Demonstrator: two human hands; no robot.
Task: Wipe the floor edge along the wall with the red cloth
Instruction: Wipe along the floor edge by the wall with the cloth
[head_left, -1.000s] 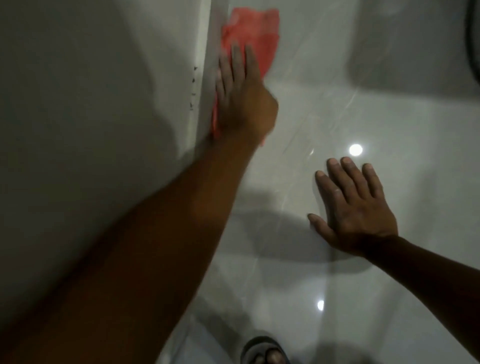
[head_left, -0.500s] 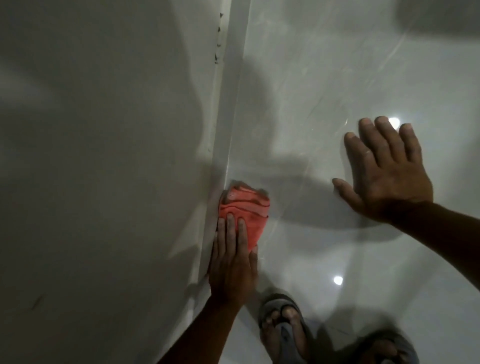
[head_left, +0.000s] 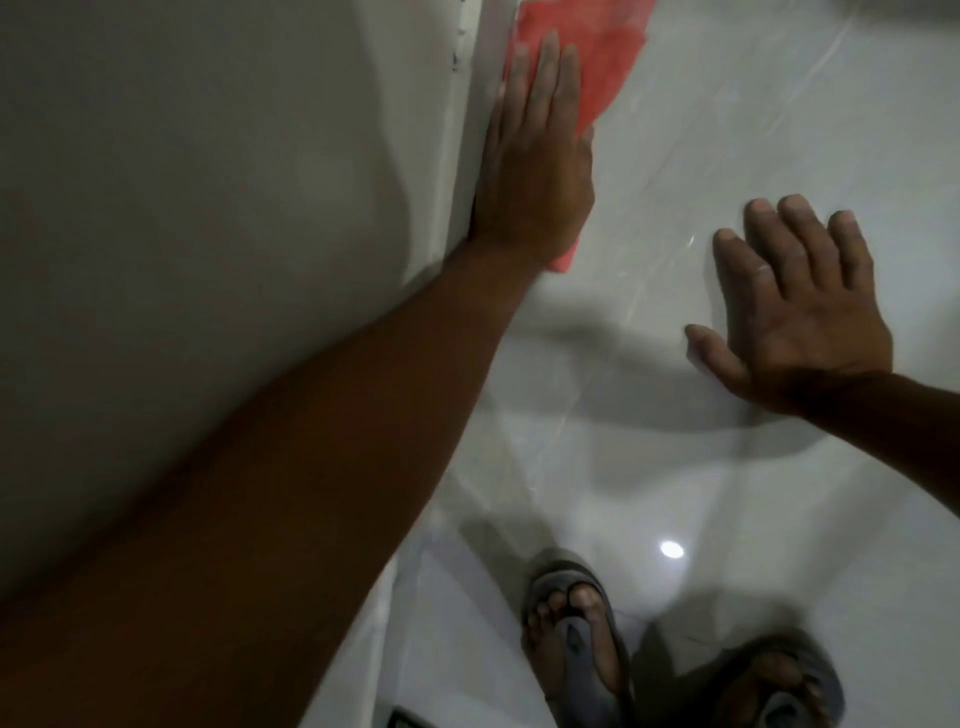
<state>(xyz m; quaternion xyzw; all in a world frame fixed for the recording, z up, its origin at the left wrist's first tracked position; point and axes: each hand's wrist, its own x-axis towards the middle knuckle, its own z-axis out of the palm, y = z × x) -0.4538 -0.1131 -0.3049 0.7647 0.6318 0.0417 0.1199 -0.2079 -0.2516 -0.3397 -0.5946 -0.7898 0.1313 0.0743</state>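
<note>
The red cloth (head_left: 608, 57) lies flat on the glossy white floor (head_left: 779, 130), right against the white skirting (head_left: 480, 104) at the foot of the wall (head_left: 208, 208). My left hand (head_left: 535, 166) presses palm down on it with the fingers stretched forward; cloth shows ahead of the fingertips and a corner peeks out by the wrist. The arm is fully extended along the wall. My right hand (head_left: 795, 312) rests flat on the bare tiles to the right, fingers spread, holding nothing.
My two feet in grey sandals (head_left: 571, 634) stand on the tiles at the bottom, the second one (head_left: 779, 691) at the lower right. A ceiling light reflects as a bright spot (head_left: 671, 549) on the floor.
Half a second ago the left hand and cloth were drawn back near my feet; now they have slid forward along the skirting to full arm's reach. The right hand stays planted on the floor.
</note>
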